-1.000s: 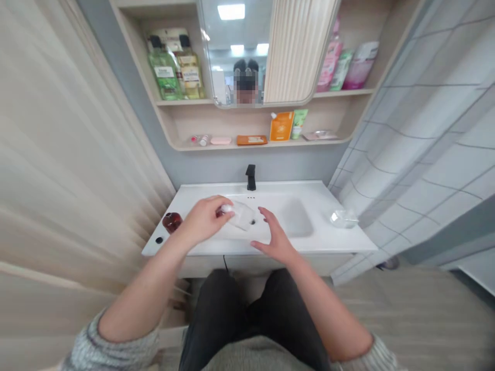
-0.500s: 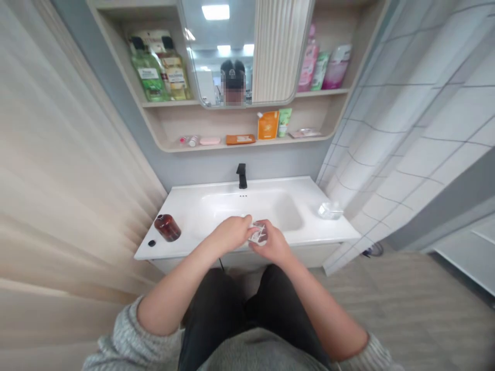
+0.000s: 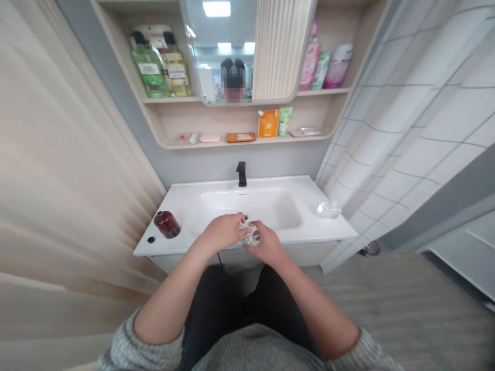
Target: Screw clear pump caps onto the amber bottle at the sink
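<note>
Head view: long white rectangular sink counter (image 3: 181,196) across the middle. Left hand (image 3: 222,230) and right hand (image 3: 267,245) are together at its 6 o'clock edge. Shiny reddish-brown rounded bottle (image 3: 167,224) sits at their 9 o'clock. Both hands are clamped on a clear angular container (image 3: 252,237), partly hidden between them. Little round black cap (image 3: 151,240) is also at 9, just past the bottle.

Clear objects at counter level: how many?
2: one clear object between the left hand and right hand; another clear object on the right end of the counter. Hands may hide more.
</note>
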A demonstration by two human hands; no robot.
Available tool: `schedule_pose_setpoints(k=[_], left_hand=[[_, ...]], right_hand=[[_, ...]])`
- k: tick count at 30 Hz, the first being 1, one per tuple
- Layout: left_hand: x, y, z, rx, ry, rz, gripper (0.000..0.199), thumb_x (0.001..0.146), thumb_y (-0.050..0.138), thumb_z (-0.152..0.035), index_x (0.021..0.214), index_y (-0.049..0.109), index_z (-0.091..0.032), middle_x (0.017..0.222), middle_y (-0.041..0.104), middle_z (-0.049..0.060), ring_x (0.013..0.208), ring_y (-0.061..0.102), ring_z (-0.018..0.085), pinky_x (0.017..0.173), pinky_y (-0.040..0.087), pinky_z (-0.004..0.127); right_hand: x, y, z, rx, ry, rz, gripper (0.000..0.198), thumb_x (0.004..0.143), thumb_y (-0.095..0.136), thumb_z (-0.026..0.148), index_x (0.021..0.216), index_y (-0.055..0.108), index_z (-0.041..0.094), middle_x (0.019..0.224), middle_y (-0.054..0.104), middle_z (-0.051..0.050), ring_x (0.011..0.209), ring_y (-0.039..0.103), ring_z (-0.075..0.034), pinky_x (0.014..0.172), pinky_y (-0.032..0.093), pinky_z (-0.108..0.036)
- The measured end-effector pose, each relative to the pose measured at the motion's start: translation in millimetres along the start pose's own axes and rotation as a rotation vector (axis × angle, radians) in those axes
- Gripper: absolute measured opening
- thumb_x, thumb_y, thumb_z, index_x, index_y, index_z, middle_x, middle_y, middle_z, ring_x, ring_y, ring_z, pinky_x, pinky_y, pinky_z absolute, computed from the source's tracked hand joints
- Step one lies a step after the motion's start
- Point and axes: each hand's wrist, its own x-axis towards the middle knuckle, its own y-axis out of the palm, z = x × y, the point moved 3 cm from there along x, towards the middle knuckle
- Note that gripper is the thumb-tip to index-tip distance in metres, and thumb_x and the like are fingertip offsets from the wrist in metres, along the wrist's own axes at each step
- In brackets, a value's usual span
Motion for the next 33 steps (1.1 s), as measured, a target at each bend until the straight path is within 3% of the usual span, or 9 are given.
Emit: schedule_pose_setpoints(k=[3,6,8,11,13,16,21,25,33], left_hand=[[-4.8,-1.6,0.6,-0.008,0.041,0.002,0.022,0.101,0.069,-0.034,0.117,0.081,-0.025,0.105,0.086,0.01,0.095,0.08,0.031,0.078,0.054,0.037],[-6.2,0.0,3.0,0.079,-0.077,-0.004,0.034,0.108,0.061,-0.047,0.098,0.082,-0.023,0.096,0.084,0.015,0.091,0.08,0.035,0.077,0.054,0.041],[-6.6,0.9,3.2,0.079,-0.09,-0.023,0.038,0.109,0.059,-0.053,0.104,0.083,-0.024,0.099,0.085,0.015,0.092,0.08,0.036,0.078,0.054,0.042],[-7.2,2.0,2.2,0.033,0.002,-0.028,0.027,0.104,0.069,-0.043,0.123,0.08,-0.028,0.108,0.086,0.01,0.097,0.08,0.032,0.08,0.054,0.038],[-7.3,3.1,3.2,0.052,0.029,0.0,0.022,0.104,0.068,-0.041,0.116,0.082,-0.027,0.106,0.086,0.01,0.096,0.08,0.032,0.08,0.054,0.038],[-7.4,3.4,7.0,0.106,-0.026,0.007,0.036,0.109,0.062,-0.053,0.1,0.082,-0.024,0.097,0.084,0.014,0.093,0.08,0.034,0.079,0.054,0.04],[-8.1,3.3,6.6,-0.007,0.071,0.008,0.028,0.1,0.075,-0.043,0.123,0.08,-0.029,0.103,0.085,0.007,0.095,0.08,0.03,0.079,0.054,0.036],[-6.3,3.2,9.1,0.022,-0.015,0.042,0.033,0.108,0.062,-0.051,0.104,0.08,-0.024,0.099,0.084,0.011,0.094,0.079,0.032,0.077,0.052,0.038],[-6.8,5.7,11.6,-0.072,0.053,0.094,0.028,0.1,0.071,-0.038,0.125,0.077,-0.028,0.103,0.084,0.006,0.094,0.078,0.028,0.079,0.051,0.034]], right_hand=[[0.2,2.4,-0.8,-0.016,-0.003,0.001,0.067,0.078,0.087,0.031,0.141,0.063,0.026,0.111,0.082,-0.006,0.095,0.079,-0.028,0.089,0.06,-0.038],[0.7,3.3,-1.2,-0.049,-0.006,-0.001,0.067,0.079,0.086,0.031,0.141,0.063,0.025,0.113,0.082,-0.008,0.097,0.079,-0.029,0.09,0.06,-0.039],[0.5,4.1,-0.8,-0.053,-0.009,0.002,0.067,0.079,0.085,0.031,0.142,0.063,0.025,0.113,0.082,-0.008,0.098,0.079,-0.029,0.09,0.06,-0.039],[-0.8,6.0,-0.7,-0.052,-0.012,0.014,0.066,0.079,0.085,0.03,0.142,0.063,0.025,0.112,0.082,-0.008,0.097,0.079,-0.029,0.09,0.06,-0.038],[-1.9,7.1,-0.8,-0.043,-0.016,0.029,0.067,0.079,0.085,0.029,0.142,0.063,0.025,0.112,0.082,-0.008,0.097,0.079,-0.029,0.09,0.06,-0.038],[-2.5,6.8,-0.3,-0.028,-0.018,0.044,0.068,0.079,0.086,0.029,0.142,0.062,0.025,0.113,0.082,-0.008,0.097,0.079,-0.028,0.09,0.06,-0.038],[-1.1,2.9,2.4,-0.005,-0.021,0.043,0.065,0.079,0.086,0.028,0.14,0.062,0.026,0.113,0.082,-0.007,0.098,0.079,-0.028,0.09,0.059,-0.038],[-0.5,2.5,2.1,-0.026,-0.021,0.039,0.067,0.078,0.085,0.027,0.142,0.062,0.025,0.116,0.082,-0.009,0.098,0.079,-0.029,0.09,0.059,-0.038],[-0.1,1.9,-4.3,-0.043,-0.016,0.026,0.068,0.079,0.085,0.029,0.143,0.063,0.024,0.113,0.082,-0.008,0.099,0.079,-0.029,0.09,0.058,-0.038]])
